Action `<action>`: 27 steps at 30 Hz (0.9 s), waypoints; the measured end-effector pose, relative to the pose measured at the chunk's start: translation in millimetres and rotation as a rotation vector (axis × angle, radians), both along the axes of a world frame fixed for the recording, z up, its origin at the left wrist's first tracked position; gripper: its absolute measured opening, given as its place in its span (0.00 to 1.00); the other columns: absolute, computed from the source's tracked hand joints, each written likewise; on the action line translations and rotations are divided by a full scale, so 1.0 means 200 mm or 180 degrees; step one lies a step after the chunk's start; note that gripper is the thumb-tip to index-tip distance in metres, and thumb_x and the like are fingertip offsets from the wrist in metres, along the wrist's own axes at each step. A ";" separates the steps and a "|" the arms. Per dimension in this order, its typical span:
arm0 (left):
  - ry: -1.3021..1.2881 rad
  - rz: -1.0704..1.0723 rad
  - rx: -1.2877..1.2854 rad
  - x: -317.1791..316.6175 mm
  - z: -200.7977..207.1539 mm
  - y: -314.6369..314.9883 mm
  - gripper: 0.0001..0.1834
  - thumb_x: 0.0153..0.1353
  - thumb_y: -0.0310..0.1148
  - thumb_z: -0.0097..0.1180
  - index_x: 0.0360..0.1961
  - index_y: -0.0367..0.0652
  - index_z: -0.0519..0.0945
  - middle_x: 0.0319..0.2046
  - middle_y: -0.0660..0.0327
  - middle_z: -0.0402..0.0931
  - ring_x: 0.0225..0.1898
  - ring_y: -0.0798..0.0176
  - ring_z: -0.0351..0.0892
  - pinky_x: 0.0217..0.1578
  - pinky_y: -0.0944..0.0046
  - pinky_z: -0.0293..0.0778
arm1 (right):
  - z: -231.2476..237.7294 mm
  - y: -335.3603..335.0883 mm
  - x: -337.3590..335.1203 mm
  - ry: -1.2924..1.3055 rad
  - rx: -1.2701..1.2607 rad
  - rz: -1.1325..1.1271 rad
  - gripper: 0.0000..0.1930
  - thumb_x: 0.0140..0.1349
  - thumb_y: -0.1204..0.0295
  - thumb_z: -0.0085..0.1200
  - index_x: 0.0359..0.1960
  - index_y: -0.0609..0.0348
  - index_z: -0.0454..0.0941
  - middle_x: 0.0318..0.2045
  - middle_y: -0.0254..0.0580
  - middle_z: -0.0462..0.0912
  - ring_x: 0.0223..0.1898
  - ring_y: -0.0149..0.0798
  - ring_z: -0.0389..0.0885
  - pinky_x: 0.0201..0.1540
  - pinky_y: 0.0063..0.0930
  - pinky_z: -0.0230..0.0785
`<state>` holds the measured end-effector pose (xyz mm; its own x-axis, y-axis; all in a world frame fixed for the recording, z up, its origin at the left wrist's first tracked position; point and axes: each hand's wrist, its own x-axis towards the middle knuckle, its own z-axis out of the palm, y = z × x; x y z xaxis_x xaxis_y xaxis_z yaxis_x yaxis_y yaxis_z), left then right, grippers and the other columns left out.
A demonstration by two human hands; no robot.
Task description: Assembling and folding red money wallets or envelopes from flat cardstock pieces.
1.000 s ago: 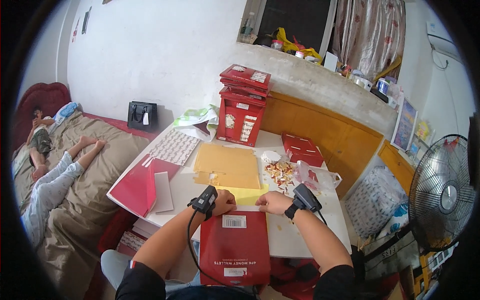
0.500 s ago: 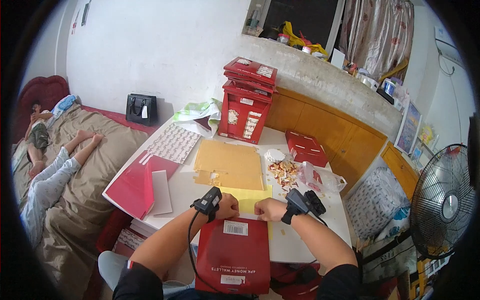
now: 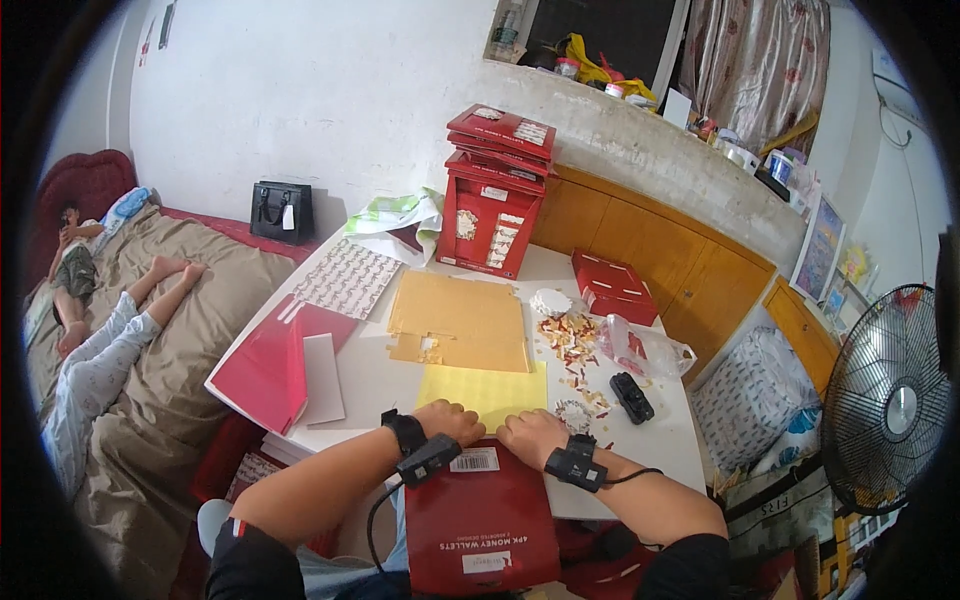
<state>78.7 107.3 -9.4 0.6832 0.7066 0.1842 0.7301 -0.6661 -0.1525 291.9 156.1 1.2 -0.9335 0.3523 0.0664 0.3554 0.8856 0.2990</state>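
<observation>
both hands on flat red card folder, table's near edge
left hand (image 3: 452, 420) and right hand (image 3: 535, 436) curled, knuckles up, pressing glossy red folder (image 3: 480, 515); matte yellow sheet (image 3: 485, 390) just beyond, bare white table (image 3: 365, 375) leftward.

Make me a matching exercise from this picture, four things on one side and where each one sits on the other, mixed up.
Things:
1. flat red cardboard packet
2. pale yellow paper sheet
3. small black rectangular device
4. black handbag

Places:
A. against the white wall, beside the bed
B. on the white table, just beyond both hands
C. at the table's near edge, under the left hand and right hand
D. on the table, right of the yellow sheet, near scattered bits

Pairs: 1-C, 2-B, 3-D, 4-A
</observation>
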 end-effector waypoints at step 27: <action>0.0223 0.0202 -0.0190 -0.16 0.04 -0.16 0.08 0.53 0.32 0.52 0.34 0.43 0.74 0.29 0.56 0.75 0.32 0.52 0.82 0.29 0.55 0.80 | -0.01 0.00 -0.02 0.0496 -0.0330 0.0743 0.06 0.52 0.69 0.52 0.23 0.57 0.77 0.20 0.42 0.77 0.27 0.45 0.80 0.29 0.38 0.73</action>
